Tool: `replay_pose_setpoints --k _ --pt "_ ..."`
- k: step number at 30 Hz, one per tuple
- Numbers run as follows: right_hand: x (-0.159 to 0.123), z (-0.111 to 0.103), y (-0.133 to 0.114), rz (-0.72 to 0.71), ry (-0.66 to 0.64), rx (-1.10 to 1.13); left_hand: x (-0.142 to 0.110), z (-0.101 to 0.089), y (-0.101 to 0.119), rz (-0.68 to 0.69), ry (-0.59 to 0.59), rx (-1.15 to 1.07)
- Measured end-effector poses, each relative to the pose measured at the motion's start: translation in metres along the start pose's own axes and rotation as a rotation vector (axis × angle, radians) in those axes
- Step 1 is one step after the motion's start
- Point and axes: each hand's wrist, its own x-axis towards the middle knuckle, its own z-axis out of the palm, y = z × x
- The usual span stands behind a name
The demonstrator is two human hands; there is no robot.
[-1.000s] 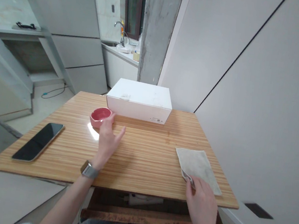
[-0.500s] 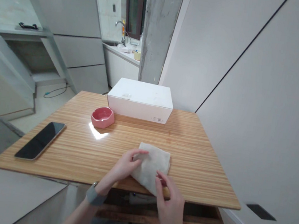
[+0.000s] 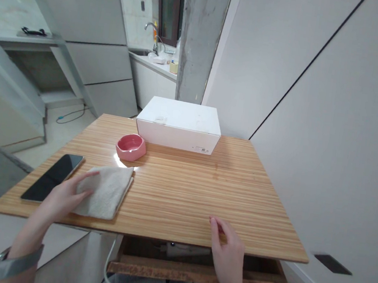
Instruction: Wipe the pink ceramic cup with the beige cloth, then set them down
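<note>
A folded pale grey cloth (image 3: pixel 107 192) lies near the table's front left, beside the phone. My left hand (image 3: pixel 70 193) has hold of its left edge, with thumb and index finger on the cloth and the other fingers partly hidden. Above the bare wood at the front right, my right hand (image 3: pixel 227 245) is closed, its fingertips pressed together with nothing visible in them. A pink angular bowl (image 3: pixel 131 148) sits behind the cloth, apart from both hands. The black-screened phone (image 3: pixel 52 179) is just left of the cloth, close to my left wrist.
A white box (image 3: pixel 180 126) stands at the back of the striped wooden table (image 3: pixel 182 191). Below the front edge an open drawer (image 3: pixel 199 273) juts toward me, with a white object inside. A white cable (image 3: pixel 108 261) hangs at its left. The white wall (image 3: pixel 314 144) rises at the right.
The cloth has gone from the right side through the middle to the left with my left hand. My left hand had left the bowl before that. My right hand has let go of the cloth.
</note>
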Motion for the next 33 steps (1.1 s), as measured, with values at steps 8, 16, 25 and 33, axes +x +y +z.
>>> replay_pose_setpoints --k 8,16,25,33 --pt "0.015 0.029 -0.011 -0.167 -0.086 -0.091 -0.031 0.058 0.100 0.318 0.429 0.027" --pt "0.022 0.049 -0.017 -0.297 -0.217 -0.223 -0.048 0.114 0.173 0.510 0.088 0.003" --pt "0.020 0.050 -0.017 -0.330 -0.231 -0.332 -0.048 0.118 0.171 0.585 0.089 0.133" --pt "0.020 0.049 -0.017 -0.350 -0.217 -0.327 -0.052 0.116 0.174 0.528 0.025 0.157"
